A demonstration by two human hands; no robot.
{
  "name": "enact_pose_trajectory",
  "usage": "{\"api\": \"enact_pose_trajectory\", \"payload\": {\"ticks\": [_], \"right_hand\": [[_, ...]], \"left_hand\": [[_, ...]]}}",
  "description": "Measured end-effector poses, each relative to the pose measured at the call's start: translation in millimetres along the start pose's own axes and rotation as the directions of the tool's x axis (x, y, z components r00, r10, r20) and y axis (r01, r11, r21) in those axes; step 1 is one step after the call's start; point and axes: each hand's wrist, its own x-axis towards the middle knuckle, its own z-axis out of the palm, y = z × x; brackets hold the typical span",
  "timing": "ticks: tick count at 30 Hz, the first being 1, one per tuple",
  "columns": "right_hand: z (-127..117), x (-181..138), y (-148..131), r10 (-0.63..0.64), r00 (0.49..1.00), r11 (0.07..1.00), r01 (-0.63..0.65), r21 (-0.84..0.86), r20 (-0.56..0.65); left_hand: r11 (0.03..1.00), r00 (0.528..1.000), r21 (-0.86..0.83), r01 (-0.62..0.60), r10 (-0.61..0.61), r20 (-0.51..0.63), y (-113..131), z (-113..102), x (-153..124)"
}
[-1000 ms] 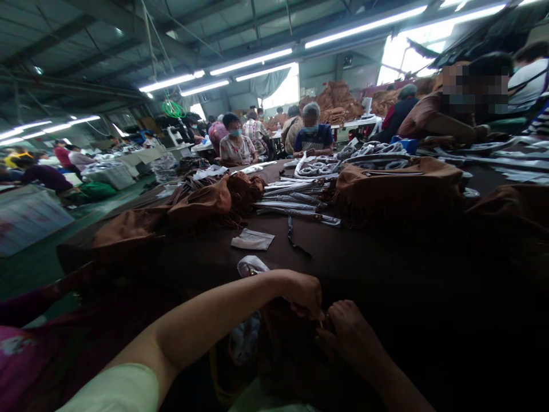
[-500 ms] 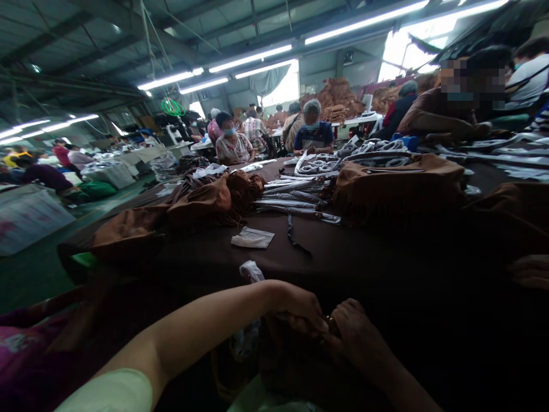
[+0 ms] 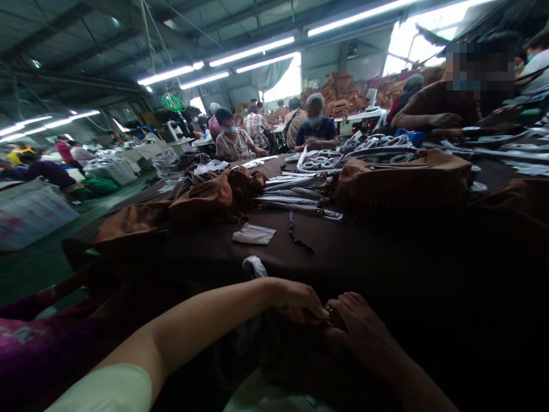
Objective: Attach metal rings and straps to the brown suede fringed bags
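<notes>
My left hand (image 3: pixel 298 300) and my right hand (image 3: pixel 358 326) meet at the near edge of the dark brown table (image 3: pixel 364 252). Both are closed in a pinch on a small part of a dark brown bag (image 3: pixel 295 355) that lies in my lap and below the table edge. What exactly sits between the fingertips is too dark to make out. A white wrapped piece (image 3: pixel 254 265) lies on the table just beyond my left wrist.
Brown fringed bags (image 3: pixel 398 183) (image 3: pixel 201 200) are piled on the table, with wrapped straps (image 3: pixel 295 197), a small white packet (image 3: pixel 254 234) and a dark strap (image 3: pixel 295 232) between them. A person in purple (image 3: pixel 38 343) sits close on my left. Other workers sit at the far side.
Both hands have stayed together at the bag, rising slightly in view; the view has shifted a little. A hand that showed at the right edge half a second ago is gone.
</notes>
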Motion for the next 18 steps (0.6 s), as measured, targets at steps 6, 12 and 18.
{"api": "enact_pose_trajectory", "payload": {"ticks": [6, 12, 18], "right_hand": [[-3.4, -0.4, -4.8, 0.121, 0.991, 0.992, -0.123, 0.037, 0.051], [3.4, -3.3, -6.5, 0.006, 1.000, 1.000, -0.006, -0.006, -0.027], [11.3, -10.5, -1.6, -0.009, 0.997, 0.999, 0.013, 0.045, -0.078]], "left_hand": [[0.987, 0.975, -0.075, 0.142, -0.126, 0.183, 13.8, -17.4, 1.9], [0.965, 0.941, -0.012, 0.263, -0.253, 0.226, 20.0, -18.6, 7.6], [0.983, 0.978, 0.153, 0.105, -0.130, 0.160, 9.0, -1.7, 3.5]]}}
